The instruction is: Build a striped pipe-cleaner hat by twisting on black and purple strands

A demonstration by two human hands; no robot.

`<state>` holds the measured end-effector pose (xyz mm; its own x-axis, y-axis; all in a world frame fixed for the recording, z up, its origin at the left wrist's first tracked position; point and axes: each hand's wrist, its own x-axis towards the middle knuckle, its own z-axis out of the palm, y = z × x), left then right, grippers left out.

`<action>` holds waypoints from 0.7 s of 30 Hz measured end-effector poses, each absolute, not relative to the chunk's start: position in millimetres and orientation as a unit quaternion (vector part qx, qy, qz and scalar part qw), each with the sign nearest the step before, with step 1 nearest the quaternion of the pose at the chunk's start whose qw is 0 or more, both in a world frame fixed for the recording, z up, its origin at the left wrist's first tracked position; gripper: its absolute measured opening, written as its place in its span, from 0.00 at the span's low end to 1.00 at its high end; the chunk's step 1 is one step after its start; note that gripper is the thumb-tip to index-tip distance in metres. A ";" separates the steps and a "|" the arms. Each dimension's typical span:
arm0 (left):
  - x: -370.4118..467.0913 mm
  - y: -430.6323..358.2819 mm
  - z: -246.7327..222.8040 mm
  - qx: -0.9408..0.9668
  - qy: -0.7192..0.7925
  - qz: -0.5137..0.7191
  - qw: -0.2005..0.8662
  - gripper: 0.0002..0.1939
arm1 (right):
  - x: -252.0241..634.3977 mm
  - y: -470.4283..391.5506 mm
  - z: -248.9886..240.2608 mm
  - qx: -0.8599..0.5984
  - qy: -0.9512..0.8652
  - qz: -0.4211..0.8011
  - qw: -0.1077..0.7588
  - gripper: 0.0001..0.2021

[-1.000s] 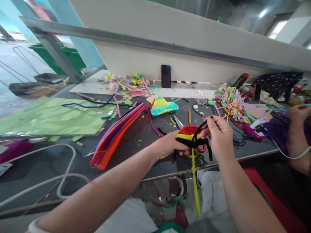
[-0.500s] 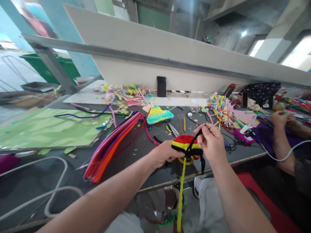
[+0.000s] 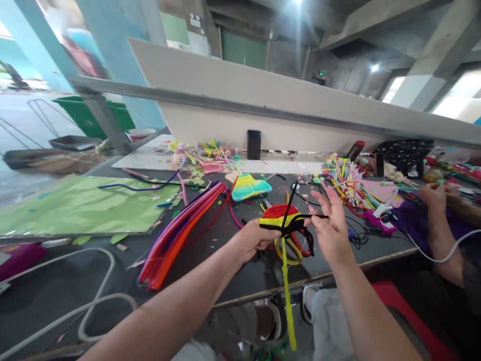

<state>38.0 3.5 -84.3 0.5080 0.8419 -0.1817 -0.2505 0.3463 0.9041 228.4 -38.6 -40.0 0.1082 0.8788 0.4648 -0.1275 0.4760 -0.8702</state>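
In the head view, we had the red, yellow and black piece (image 3: 280,213) raised above the worktop (image 3: 259,279), close to its front edge. The fingers of our left hand (image 3: 252,238) were closed on its left end. A black strip (image 3: 289,204) stood up from the piece, free of both hands and leaning slightly, and a yellow strip (image 3: 288,301) hung from it past the worktop's edge. Our right hand (image 3: 332,230) was at the piece's right side. Its thumb and forefinger were close together at a second black strip running across them, while its other fingers were spread apart; we could not tell whether the strip was gripped or only touched.

Left of the piece, we had a bundle of red, pink, purple and orange strips (image 3: 180,235) lying slantwise. Beyond the piece lay a yellow and turquoise piece (image 3: 250,189), and farther back a phone (image 3: 254,145) leaned upright against the white board (image 3: 210,123). A green sheet (image 3: 93,208) covered the left part of the worktop. At far right, we saw another person's hands (image 3: 433,196), well apart from ours.
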 end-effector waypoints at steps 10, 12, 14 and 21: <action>36.1 7.5 -82.8 0.420 0.345 0.402 0.737 0.18 | 226.4 -19.8 -70.0 -0.492 -0.455 0.302 0.677 0.39; 35.2 8.1 -82.7 0.418 0.344 0.406 0.736 0.18 | 227.9 -17.1 -74.4 -0.505 -0.445 0.286 0.682 0.39; 34.4 9.1 -83.1 0.416 0.344 0.414 0.733 0.19 | 232.3 -16.0 -76.4 -0.503 -0.437 0.259 0.699 0.34; 34.1 12.2 -85.7 0.402 0.343 0.441 0.726 0.19 | 237.8 -24.1 -74.5 -0.533 -0.598 0.086 0.592 0.07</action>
